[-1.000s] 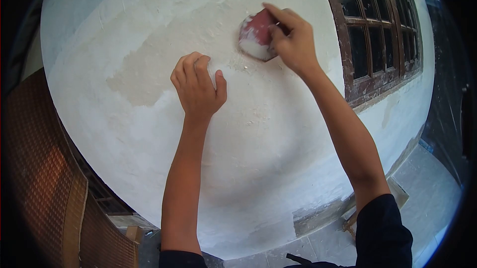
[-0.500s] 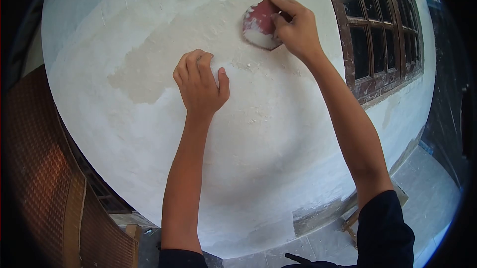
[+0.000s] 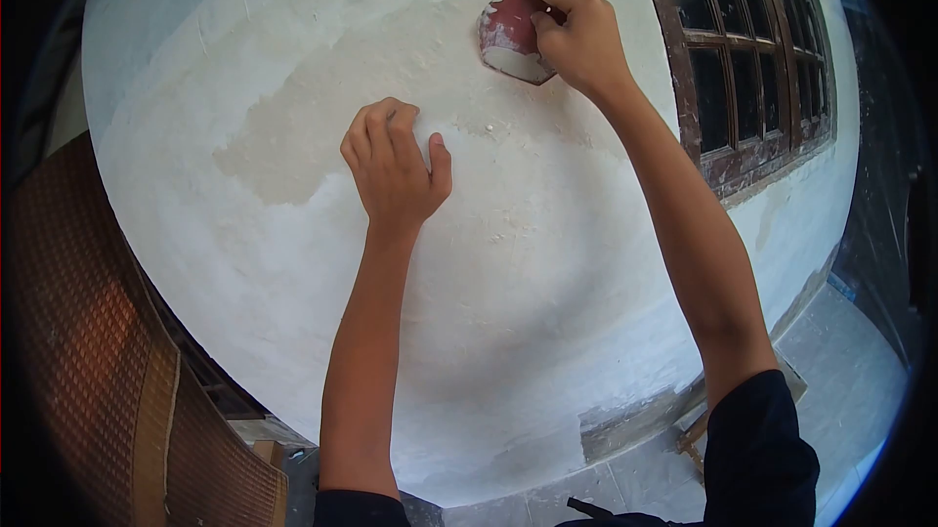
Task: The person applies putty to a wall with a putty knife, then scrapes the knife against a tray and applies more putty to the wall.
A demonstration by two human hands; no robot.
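Woven screen panels (image 3: pixel 88 371), brown and checkered, are leaning at the far left, just beside the white plastered wall (image 3: pixel 508 332). On that wall a beige, rougher patch (image 3: pixel 293 146) is showing where the smooth white coat is not covering it. Next along, the person's left hand (image 3: pixel 396 170) is resting against the wall with its fingers curled into a loose fist, holding nothing, right at the lower edge of the beige patch. It is sitting almost exactly where it was a second ago.

Further right and higher, the right hand (image 3: pixel 576 34) is gripping a red trowel (image 3: pixel 510 31) loaded with white plaster and pressing its blade flat to the wall. Over the last second this hand has been sliding upward: the trowel is now nearer the top of the view than it was. To my eye that means the stroke is carrying fresh plaster up across the uncovered strip above the left hand.

At the far right, a dark wooden window frame (image 3: pixel 743 68) with many panes is standing beside the working arm, and grey floor tiles (image 3: pixel 840 371) are showing below.
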